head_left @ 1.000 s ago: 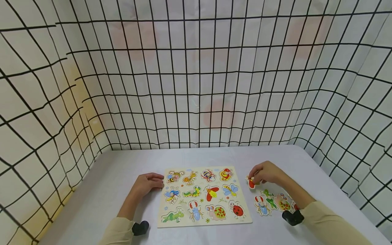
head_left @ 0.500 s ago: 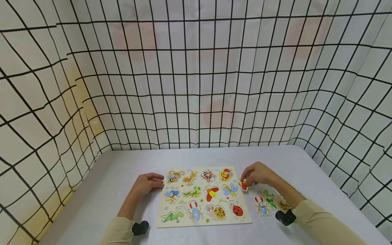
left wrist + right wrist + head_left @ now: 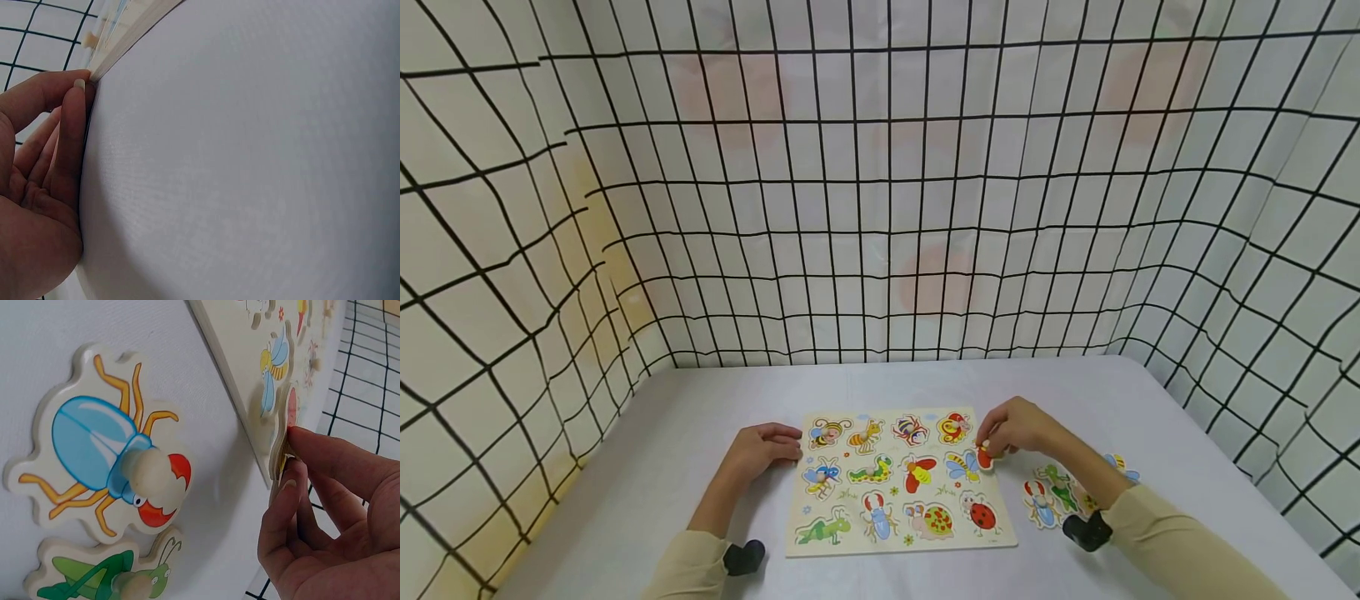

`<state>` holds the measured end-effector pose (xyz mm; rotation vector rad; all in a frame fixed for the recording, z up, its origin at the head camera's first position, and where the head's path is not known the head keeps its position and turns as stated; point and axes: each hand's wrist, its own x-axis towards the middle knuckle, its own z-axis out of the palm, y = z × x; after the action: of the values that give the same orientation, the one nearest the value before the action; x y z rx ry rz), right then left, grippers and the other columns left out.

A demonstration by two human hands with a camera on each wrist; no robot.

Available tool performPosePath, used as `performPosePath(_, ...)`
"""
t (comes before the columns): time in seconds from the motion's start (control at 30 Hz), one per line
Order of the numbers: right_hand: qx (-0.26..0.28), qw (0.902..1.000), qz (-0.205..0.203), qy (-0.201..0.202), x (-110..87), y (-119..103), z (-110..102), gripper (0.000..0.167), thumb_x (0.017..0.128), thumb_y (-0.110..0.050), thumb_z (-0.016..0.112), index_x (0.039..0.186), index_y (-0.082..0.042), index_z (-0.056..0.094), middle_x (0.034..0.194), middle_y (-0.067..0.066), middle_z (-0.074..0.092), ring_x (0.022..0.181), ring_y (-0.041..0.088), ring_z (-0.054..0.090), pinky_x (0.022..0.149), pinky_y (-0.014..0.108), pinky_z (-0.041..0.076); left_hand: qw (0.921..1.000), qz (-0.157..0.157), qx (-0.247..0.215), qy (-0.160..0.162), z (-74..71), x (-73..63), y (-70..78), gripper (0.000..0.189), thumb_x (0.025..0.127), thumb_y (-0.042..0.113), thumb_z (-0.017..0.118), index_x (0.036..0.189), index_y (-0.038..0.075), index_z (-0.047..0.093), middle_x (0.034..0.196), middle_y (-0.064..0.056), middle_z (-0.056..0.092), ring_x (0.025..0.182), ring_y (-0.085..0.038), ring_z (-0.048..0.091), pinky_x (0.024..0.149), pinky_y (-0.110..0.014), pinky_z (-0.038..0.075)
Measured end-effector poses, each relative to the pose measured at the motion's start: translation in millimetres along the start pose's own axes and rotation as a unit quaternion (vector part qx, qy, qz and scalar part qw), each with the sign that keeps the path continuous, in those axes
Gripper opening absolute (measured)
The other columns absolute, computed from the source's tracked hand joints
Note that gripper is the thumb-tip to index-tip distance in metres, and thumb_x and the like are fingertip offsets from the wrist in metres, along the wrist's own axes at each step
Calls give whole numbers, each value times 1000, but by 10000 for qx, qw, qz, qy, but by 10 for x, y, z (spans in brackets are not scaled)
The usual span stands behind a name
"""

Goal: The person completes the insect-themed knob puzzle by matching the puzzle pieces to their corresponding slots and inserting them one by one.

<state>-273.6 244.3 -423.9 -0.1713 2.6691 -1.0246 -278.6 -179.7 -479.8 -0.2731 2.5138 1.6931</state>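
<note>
My left hand (image 3: 763, 450) rests on the table beside the wooden insect puzzle board (image 3: 895, 552), its fingertips touching the left edge. In the left wrist view, the index finger and thumb (image 3: 74, 119) meet the edge of the board (image 3: 134, 31). My right hand (image 3: 1018, 425) pinches a red-winged insect puzzle piece (image 3: 985, 457) over the board's right edge. Seen from the right wrist, that piece (image 3: 281, 440) is held on its side between thumb and fingers. The blue-and-yellow insect picture (image 3: 274, 365) on the board is just beyond it.
Several loose pieces lie right of the board: a blue beetle (image 3: 1041, 504) with a wooden knob, a green grasshopper (image 3: 1060, 486) and a blue-winged insect (image 3: 1123, 468), others partly hidden under the right forearm. Black netting (image 3: 887, 250) before white walls surrounds the table (image 3: 715, 392).
The right hand has moved left with the red-winged puzzle piece, from the bare table to over the board's right edge. My left hand and the board have stayed in place.
</note>
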Motion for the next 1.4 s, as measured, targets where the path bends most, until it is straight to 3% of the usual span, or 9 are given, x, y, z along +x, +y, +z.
performPosePath(0.63, 29, 9999, -80, -116, 80, -232, 228, 13, 71, -2, 81, 81, -10, 78, 76, -1, 67, 64, 14, 55, 58, 27, 46, 10000, -35, -57, 0, -7, 18, -9, 27, 82, 12, 81, 108, 7, 76, 95, -4, 77, 76, -17, 68, 71, -27, 54)
performPosePath(0.93, 32, 9994, -317, -146, 163, -292, 364, 16, 67, -2, 81, 79, -13, 79, 72, -3, 65, 62, 12, 53, 57, 24, 41, 10000, -56, -55, 16, -4, 16, -8, 26, 83, 10, 80, 108, 7, 76, 94, -5, 77, 75, -17, 69, 71, -27, 54)
performPosePath(1.23, 31, 9991, -392, -134, 162, -404, 499, 15, 69, -3, 82, 79, -13, 79, 79, -2, 67, 64, 13, 56, 57, 25, 45, 10000, -24, -58, 29, 4, 22, -16, 26, 82, 10, 79, 108, 7, 76, 94, -5, 77, 75, -17, 69, 71, -27, 55)
performPosePath(1.4, 56, 9989, -442, -162, 145, -462, 556, 14, 70, -3, 82, 79, -13, 78, 75, -2, 69, 61, 13, 55, 57, 25, 44, 10000, -37, -23, 27, 3, 17, -18, 26, 83, 11, 79, 108, 8, 76, 95, -4, 77, 77, -17, 69, 72, -27, 55)
